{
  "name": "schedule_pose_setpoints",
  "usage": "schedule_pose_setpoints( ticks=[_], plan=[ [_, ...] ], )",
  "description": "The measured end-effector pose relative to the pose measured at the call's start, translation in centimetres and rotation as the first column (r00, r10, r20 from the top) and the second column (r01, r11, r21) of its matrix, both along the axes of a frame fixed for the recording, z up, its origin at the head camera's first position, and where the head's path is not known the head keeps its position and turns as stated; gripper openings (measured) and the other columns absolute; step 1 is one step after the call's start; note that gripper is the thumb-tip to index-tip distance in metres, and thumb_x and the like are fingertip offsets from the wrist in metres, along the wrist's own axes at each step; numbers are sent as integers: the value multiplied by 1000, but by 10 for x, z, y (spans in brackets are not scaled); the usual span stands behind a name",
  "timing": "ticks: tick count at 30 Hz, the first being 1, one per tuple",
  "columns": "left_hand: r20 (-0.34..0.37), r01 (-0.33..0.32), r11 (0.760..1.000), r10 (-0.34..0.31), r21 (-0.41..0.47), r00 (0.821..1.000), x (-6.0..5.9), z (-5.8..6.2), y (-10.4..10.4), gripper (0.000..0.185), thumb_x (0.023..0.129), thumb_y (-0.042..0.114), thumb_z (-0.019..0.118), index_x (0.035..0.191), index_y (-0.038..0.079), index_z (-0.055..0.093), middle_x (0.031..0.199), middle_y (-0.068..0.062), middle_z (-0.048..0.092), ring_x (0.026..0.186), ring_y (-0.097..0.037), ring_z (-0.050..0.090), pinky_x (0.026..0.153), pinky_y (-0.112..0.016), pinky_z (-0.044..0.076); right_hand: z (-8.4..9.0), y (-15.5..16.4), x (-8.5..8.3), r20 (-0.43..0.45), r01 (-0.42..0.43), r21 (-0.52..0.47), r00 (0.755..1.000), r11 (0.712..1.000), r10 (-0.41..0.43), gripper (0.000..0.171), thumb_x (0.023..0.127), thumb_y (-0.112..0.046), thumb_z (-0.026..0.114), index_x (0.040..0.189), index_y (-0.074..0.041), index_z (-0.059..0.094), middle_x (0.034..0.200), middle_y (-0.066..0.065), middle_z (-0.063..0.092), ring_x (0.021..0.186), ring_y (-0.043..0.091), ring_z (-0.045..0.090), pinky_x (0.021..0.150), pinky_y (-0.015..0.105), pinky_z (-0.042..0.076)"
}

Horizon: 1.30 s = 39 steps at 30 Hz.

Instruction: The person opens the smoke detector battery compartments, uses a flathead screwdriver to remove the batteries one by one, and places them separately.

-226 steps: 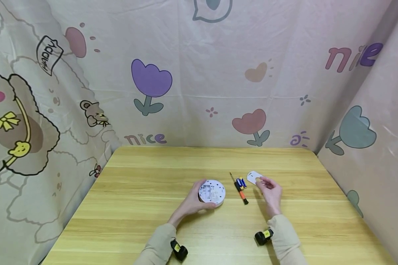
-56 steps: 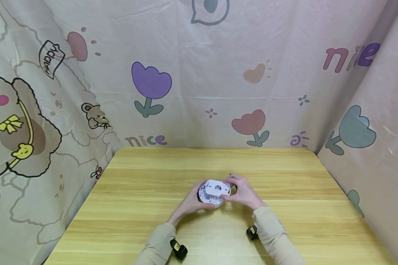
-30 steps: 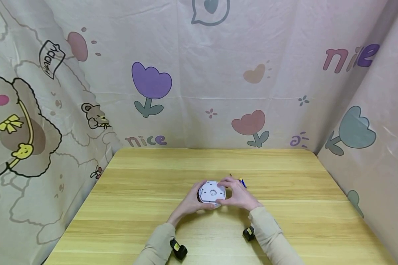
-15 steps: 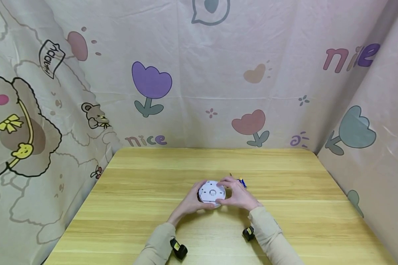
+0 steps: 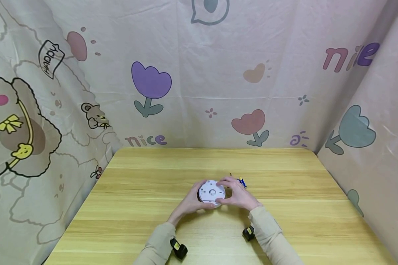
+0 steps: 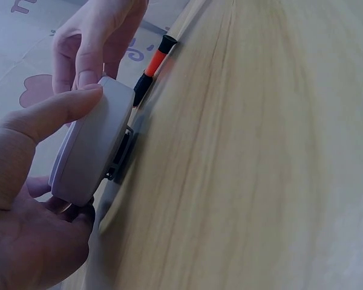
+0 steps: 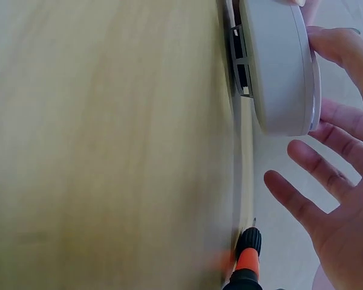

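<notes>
My left hand point(image 5: 193, 199) grips the white smoke detector point(image 6: 92, 142) by its side, thumb near and fingers beyond. The detector is face down, its slotted grille point(image 6: 120, 154) toward the table. A flat white mounting plate point(image 5: 207, 197) with a round centre hole lies over the detector's back. My right hand point(image 5: 237, 194) holds the plate by its edges between thumb and fingers; in the right wrist view its other fingers are spread. A screwdriver point(image 7: 248, 261) with an orange and black handle lies under the right hand, mostly hidden from the head view.
Blue batteries point(image 5: 241, 182) lie just beyond the right hand, partly covered by it. The wooden table point(image 5: 136, 184) meets a printed cloth point(image 5: 192, 121) at its back edge, and cloth hangs on both sides.
The right hand has brought the mounting plate from the right onto the detector's back and turned it flush there. The left hand keeps its grip. Over the last second little has moved.
</notes>
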<state>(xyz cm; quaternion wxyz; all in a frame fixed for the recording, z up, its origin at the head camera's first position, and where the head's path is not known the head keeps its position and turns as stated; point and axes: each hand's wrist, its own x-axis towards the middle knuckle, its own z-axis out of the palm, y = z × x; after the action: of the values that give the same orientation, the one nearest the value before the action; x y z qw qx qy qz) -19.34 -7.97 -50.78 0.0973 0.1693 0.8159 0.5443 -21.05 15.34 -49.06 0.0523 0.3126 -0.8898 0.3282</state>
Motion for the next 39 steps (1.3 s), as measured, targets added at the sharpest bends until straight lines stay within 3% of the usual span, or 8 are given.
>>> schedule_pose_setpoints(
  ticks=[14,25,32,39],
  plan=[
    [11,9,1000,-9,11,1000,1,0,0,107,73,23,89,157,1,27,159,-27,31,137,-44,44,117,-64,34,-3,2,0,15,14,-26,1000,1000,-13,57,77,-31,86,128,-11,68,132,9,67,126,32,58,108,61,46],
    [6,9,1000,-9,1,1000,0,1,0,106,73,22,88,157,2,27,161,-26,29,139,-44,43,119,-64,32,0,5,-3,24,-36,-70,999,997,38,60,76,-26,87,129,-6,66,128,10,70,117,29,64,98,43,57],
    [-3,5,1000,-5,3,1000,0,0,0,105,73,20,89,157,2,28,160,-27,30,138,-44,43,118,-65,33,-1,5,-2,55,-23,-65,998,998,27,60,78,-27,86,130,-7,65,136,13,65,126,35,59,107,57,50],
    [-4,7,1000,-7,8,1000,0,-1,0,105,73,19,89,157,2,28,160,-27,30,139,-45,42,118,-65,33,-2,5,0,183,-2,-126,983,992,25,66,80,-28,84,137,-4,59,139,19,58,125,43,55,106,67,44]
  ],
)
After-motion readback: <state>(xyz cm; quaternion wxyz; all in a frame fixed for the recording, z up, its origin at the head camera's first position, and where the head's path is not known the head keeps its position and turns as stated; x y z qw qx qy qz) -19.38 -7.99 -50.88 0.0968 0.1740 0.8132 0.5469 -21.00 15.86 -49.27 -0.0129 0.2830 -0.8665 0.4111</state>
